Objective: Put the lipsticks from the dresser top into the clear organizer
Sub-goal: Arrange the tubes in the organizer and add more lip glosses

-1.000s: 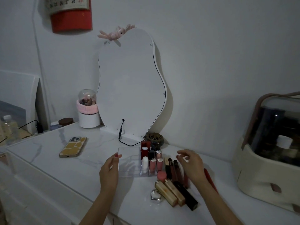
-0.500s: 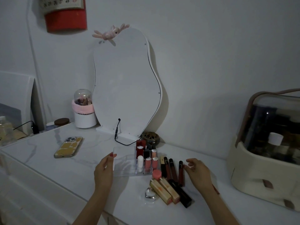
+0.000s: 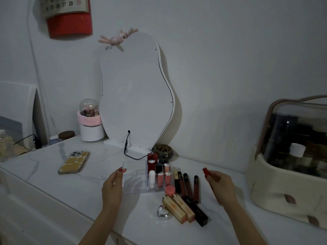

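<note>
The clear organizer stands on the white dresser top, with several lipsticks upright in its right-hand slots. My left hand grips the organizer's left wall. My right hand is raised to the right of it, shut on a red lipstick whose tip points up and left. Several dark lip glosses lie flat beside the organizer. Two gold tubes and a black one lie in front, by a pink-capped item.
A phone lies at the left. A wavy mirror with a black cable stands behind the organizer, a brass pot beside it. A cream cosmetic case fills the right side. A small glass bottle sits near the front edge.
My right hand moved right from the lip glosses and lifted a red lipstick off the dresser top. My left hand kept its hold on the organizer.
</note>
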